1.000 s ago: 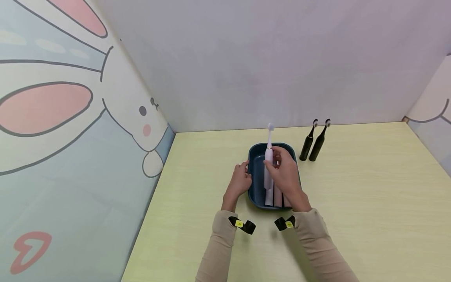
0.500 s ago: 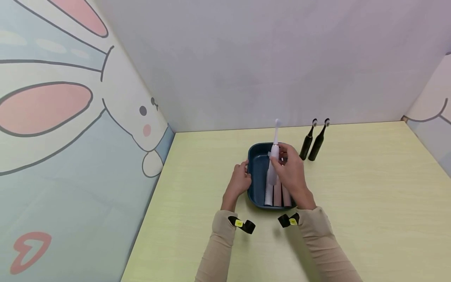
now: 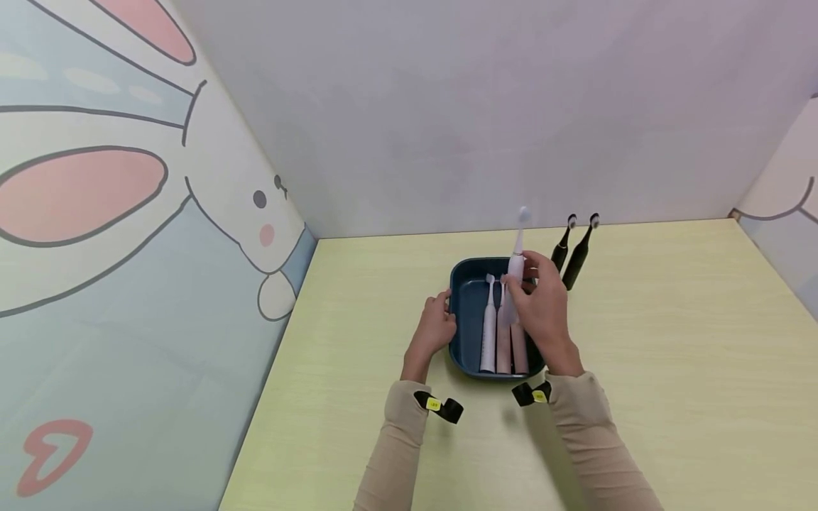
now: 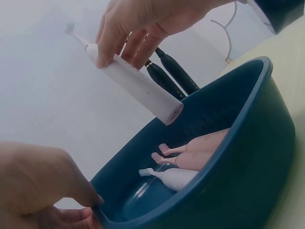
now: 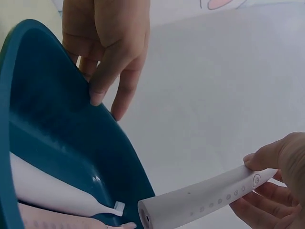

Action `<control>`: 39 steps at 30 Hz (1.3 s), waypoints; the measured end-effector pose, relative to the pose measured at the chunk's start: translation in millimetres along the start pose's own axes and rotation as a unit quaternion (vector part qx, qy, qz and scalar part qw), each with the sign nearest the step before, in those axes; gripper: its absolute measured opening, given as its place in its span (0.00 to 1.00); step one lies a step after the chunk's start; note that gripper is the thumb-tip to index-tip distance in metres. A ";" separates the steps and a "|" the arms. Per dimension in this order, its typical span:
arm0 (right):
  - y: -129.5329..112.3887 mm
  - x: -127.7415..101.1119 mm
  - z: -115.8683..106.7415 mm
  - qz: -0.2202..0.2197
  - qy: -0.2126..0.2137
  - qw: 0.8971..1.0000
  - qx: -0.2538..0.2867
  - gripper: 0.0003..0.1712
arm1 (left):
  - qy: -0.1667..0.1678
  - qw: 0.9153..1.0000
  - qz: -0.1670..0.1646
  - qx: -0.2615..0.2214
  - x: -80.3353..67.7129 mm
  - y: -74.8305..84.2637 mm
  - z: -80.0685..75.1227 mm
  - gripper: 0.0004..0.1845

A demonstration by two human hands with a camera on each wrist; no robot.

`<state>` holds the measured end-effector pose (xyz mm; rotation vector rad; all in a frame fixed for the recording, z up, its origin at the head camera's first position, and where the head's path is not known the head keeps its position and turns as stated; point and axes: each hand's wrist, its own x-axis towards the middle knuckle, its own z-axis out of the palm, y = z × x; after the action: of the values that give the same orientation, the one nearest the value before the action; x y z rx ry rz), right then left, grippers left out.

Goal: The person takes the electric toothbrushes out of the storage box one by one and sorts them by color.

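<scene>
My right hand (image 3: 543, 312) holds a white electric toothbrush (image 5: 200, 200) by its handle, between thumb and fingers, above the right part of a dark blue basin (image 3: 468, 333). Its brush head points up and away, and its base hangs over the basin in the left wrist view. My left hand (image 3: 437, 326) grips the basin's left rim, with the thumb on the rim. Inside the basin lie a white electric toothbrush (image 3: 488, 337) and two pink toothbrushes (image 4: 198, 160), side by side. In the head view my right hand and the held toothbrush partly cover the pink ones.
Two black electric toothbrushes (image 3: 578, 262) stand upright behind and right of the basin, one partly behind my right hand. All this is on a pale yellow table (image 3: 671, 355). A grey-white wall (image 3: 409, 142) rises at its back edge, and a rabbit-patterned wall (image 3: 147, 270) at the left.
My right hand has carried the white toothbrush to the right and slightly upward, uncovering the white one in the basin. The left hand stays on the rim.
</scene>
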<state>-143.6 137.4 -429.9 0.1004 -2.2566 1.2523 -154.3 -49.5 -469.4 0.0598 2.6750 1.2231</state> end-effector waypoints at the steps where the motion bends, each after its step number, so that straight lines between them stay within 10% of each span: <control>1: 0.9 0.9 -0.6 -0.001 0.005 1.000 -0.004 0.27 | 0.000 1.000 0.000 0.000 0.3 0.1 0.0 0.27; 39: 27.3 7.8 -26.1 0.025 0.125 0.992 -0.012 0.24 | 0.005 1.000 0.007 0.008 0.4 -3.9 -1.0 0.27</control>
<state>-147.8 175.3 -436.0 -0.1163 -2.0685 1.1912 -154.7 -52.8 -471.7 0.0739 2.6976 1.2101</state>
